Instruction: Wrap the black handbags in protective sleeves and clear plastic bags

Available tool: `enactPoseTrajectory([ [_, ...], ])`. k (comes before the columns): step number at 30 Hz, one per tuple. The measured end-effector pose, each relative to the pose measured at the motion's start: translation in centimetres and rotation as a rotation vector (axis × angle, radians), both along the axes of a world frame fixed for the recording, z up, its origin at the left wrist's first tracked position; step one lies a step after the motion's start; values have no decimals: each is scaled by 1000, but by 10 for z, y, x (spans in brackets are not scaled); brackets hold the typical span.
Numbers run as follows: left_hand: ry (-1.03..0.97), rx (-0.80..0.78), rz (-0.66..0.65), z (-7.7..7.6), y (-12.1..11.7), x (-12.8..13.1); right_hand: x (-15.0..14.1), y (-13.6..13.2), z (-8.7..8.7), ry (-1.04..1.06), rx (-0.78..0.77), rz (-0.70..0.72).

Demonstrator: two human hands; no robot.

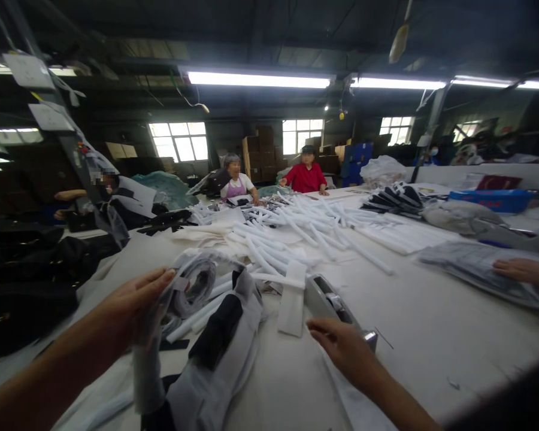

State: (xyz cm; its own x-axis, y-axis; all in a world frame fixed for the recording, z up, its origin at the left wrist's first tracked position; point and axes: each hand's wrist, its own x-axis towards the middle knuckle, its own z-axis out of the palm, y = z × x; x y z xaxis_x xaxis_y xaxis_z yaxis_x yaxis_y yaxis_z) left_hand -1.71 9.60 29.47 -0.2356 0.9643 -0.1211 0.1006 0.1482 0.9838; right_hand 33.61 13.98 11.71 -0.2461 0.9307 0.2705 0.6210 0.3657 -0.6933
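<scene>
My left hand [141,299] reaches forward with its fingers closed on clear plastic wrap [155,326] around a bag handle. Below and right of it lies the black-and-white bag [218,332], its black part showing beside white wrapping. My right hand [345,344] is beside a grey tape dispenser [336,302], at its near side. Its fingertips are drawn together; whatever is between them is too blurred to make out. A flat white strip [291,305] lies left of the dispenser.
White tubes [296,224] lie heaped across the table [426,317]. At right, another person's hand [525,270] rests on a plastic-wrapped package [471,266]. Two people, one in a red top [306,178], are at the far side. Dark bags [22,275] are piled at left.
</scene>
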Motion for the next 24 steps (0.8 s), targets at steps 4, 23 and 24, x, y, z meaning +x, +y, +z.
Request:
enactPoseTrajectory([
  [4,-25,-74,-39,-2,-10,-6,-52,48,-12,-71,30,59],
  [23,-115,9,-20,-16,-31,-12,-112,118,-26,-334,-206,167],
  [24,-120,15,-20,-16,-31,-12,-110,115,-19,-262,-184,164],
])
